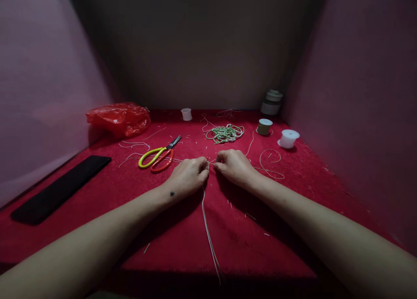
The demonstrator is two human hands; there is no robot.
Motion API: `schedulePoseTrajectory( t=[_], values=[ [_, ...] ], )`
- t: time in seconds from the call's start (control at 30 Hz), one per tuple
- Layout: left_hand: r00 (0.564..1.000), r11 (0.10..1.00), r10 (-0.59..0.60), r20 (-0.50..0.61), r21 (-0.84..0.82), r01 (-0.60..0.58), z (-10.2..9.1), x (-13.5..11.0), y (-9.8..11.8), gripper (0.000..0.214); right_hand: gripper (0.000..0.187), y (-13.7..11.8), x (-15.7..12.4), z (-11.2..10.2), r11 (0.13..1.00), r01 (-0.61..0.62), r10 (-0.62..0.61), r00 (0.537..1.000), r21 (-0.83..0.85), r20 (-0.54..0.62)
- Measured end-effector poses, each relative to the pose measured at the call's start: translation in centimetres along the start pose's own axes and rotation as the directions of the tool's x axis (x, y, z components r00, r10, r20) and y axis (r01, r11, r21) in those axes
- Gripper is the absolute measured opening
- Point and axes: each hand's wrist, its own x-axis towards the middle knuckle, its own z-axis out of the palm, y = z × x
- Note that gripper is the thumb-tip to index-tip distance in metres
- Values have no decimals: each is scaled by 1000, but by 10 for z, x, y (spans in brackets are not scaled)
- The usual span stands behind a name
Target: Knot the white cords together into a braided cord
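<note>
Strip of black material (pixel 58 188) far left on red cloth (pixel 293 194), red bag (pixel 119 117) behind it. Scissors (pixel 159 155) just left of the hands. Left hand (pixel 189 175) pinched closed on thin cord (pixel 208 229); right hand (pixel 233 165) pinches the same cord, fingertips nearly touching. Cord trails from the pinch toward the near edge. Cord tangle (pixel 225 133) behind the hands. Olive spool (pixel 264 126) and white spool (pixel 288 138) right.

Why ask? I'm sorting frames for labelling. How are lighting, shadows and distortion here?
Head view: dim, with the red cloth lit brightest mid-table and its near edge in dark shadow; head view: wide-angle stretch splays both forearms; head view: the cord pinched by the left hand and right hand reads sharp, no glare.
</note>
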Motion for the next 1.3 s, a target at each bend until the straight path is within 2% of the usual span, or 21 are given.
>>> schedulePoseTrajectory(
  t=[0.13,0.23,0.3,0.33,0.4,0.47,0.5,0.57,0.67,0.73,0.77,0.8,0.87,0.9,0.93,1.0,1.07,1.13,1.17,1.23,1.3],
  values=[
    [999,998,30,42,-50,-28,-4,-3,1,14,14,5,-7,-10,998,19,-20,1000,57,21],
    [970,979,172,171,-136,-150,-14,-8,2,16,14,8,-11,-20,985,44,-47,999,167,14],
    [947,956,230,222,-235,-177,-22,-11,3,22,13,9,-14,-26,959,34,-43,999,281,25],
    [954,943,212,213,-300,-143,-26,-13,4,24,12,9,-15,-29,936,16,-35,998,351,48],
    [978,879,96,187,-476,5,-31,-16,6,24,10,8,-17,-31,856,-33,-29,993,516,113],
    [958,724,8,286,-663,192,-29,-18,11,22,10,7,-19,-30,730,-73,-53,985,680,162],
    [931,620,17,364,-735,276,-26,-18,13,23,10,7,-20,-28,660,-86,-60,984,746,166],
    [879,397,111,463,-832,388,-16,-19,19,28,9,6,-22,-24,548,-98,-51,987,831,150],
    [859,77,243,451,-892,446,-1,-20,26,30,10,4,-23,-18,455,-125,-35,987,882,158],
    [834,-41,294,467,-865,499,4,-20,28,21,11,4,-23,-17,408,-155,-51,980,900,192],
    [806,-39,319,499,-843,537,2,-20,28,15,10,4,-23,-17,395,-173,-46,977,902,208],
    [769,9,342,541,-820,573,-2,-20,26,12,9,4,-22,-18,391,-188,-27,976,901,215],
    [701,215,342,626,-778,590,-19,-21,19,16,9,6,-20,-19,401,-209,28,976,892,216],
    [709,327,304,636,-769,549,-31,-21,14,16,10,7,-19,-20,401,-223,58,974,888,218],
    [748,425,255,613,-766,483,-45,-22,7,16,10,8,-18,-20,393,-236,81,972,889,222],
    [889,553,126,440,-775,306,-72,-22,-8,16,13,9,-16,-19,365,-281,100,960,888,262],
    [962,645,56,269,-745,171,-94,-24,-24,14,16,10,-15,-17,335,-303,83,953,892,293],
    [986,667,36,160,-738,95,-108,-24,-40,16,18,10,-14,-15,310,-295,54,954,904,294],
    [987,677,29,157,-730,96,-113,-24,-47,17,19,10,-14,-14,302,-291,45,956,908,291],
    [978,692,68,198,-715,96,-116,-24,-56,19,19,10,-14,-13,286,-287,47,957,914,286],
    [953,759,103,286,-642,111,-115,-23,-58,20,17,10,-15,-12,263,-293,56,956,919,289]
  ],
)
